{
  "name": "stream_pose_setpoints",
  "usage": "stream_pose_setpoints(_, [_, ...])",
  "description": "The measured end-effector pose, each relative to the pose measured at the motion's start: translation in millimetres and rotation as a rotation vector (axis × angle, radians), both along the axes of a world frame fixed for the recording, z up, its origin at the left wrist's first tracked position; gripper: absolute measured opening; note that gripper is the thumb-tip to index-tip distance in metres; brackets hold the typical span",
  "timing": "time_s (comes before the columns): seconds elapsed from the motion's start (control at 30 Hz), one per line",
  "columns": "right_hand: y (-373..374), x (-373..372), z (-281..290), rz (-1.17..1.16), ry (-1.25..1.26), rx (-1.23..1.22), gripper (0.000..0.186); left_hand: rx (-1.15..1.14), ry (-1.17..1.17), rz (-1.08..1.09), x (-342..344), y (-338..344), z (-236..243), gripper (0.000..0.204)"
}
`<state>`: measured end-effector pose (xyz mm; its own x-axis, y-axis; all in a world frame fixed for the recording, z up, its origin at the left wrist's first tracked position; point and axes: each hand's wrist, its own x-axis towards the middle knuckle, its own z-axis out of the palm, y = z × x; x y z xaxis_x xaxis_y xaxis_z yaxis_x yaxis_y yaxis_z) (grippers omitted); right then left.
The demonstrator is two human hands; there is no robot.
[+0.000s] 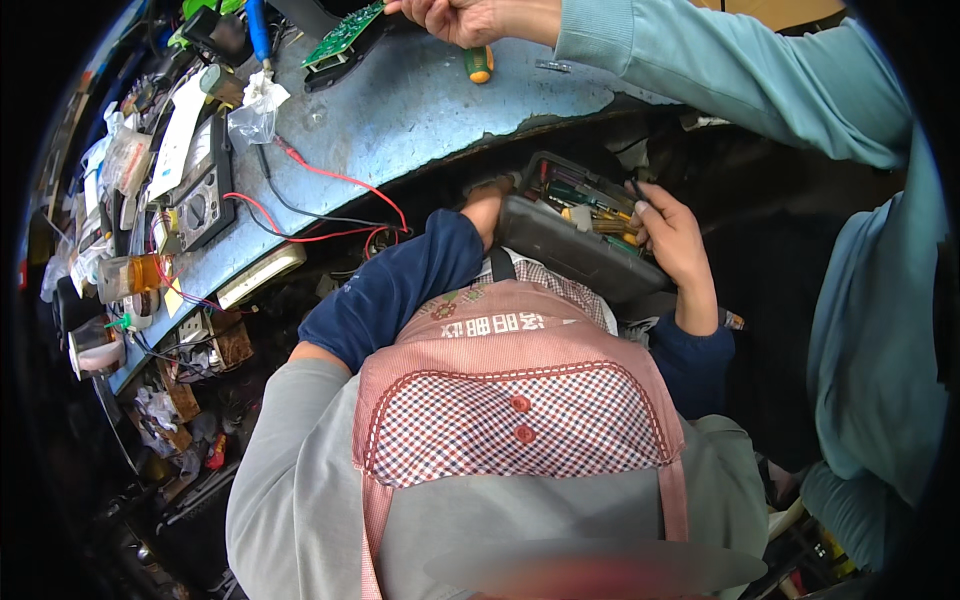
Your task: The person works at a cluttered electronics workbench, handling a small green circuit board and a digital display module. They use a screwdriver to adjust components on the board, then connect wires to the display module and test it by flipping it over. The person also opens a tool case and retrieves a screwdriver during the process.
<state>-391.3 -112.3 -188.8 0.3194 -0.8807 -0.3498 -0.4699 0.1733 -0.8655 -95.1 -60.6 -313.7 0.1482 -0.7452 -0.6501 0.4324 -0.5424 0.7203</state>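
Across my lap sits a dark grey toolbox [575,245], open on top and tilted, with several screwdrivers and other hand tools [600,215] inside. At its left end, my left hand [487,212] is closed on the box; most of its fingers are hidden by shadow and the box's side. My right hand [673,238] is closed at the right end, fingers curled over the edge. A short dark piece shows by its fingertips; whether it belongs to the rim I cannot tell.
Another person's hand [460,18] holds a green circuit board [342,36] over the blue worktable [350,140]. A screwdriver with a yellow-green handle [479,65] lies below that hand. A multimeter [203,205] with red and black leads stands at left among clutter. The person's teal sleeve [740,85] crosses the upper right.
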Motion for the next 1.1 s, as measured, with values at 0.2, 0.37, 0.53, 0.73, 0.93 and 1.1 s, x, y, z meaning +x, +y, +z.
stream_pose_setpoints(0.2, [-22, 41, 63, 0.056, 0.276, -0.956, 0.032, 0.160, 0.003, 0.084, 7, -30, -58, 0.058])
stream_pose_setpoints(0.37, [-86, 71, 63, 0.111, 0.603, -1.277, 0.022, 0.020, 0.210, -0.111, 2, -21, -19, 0.055])
stream_pose_setpoints(0.53, [-74, 88, 70, 0.139, 0.321, -1.313, 0.018, -0.085, 0.148, -0.448, 8, -7, -7, 0.044])
stream_pose_setpoints(0.73, [19, 16, -85, -0.555, 0.131, -0.809, 0.065, -0.154, 0.134, -0.460, 16, -1, -7, 0.056])
stream_pose_setpoints(0.93, [49, -13, -149, -0.617, -0.828, 0.454, 0.062, -0.114, 0.139, -0.431, 11, -3, 19, 0.069])
stream_pose_setpoints(1.1, [49, 2, -112, -0.470, -0.889, 0.285, 0.062, -0.129, 0.177, -0.249, 28, 11, 74, 0.086])
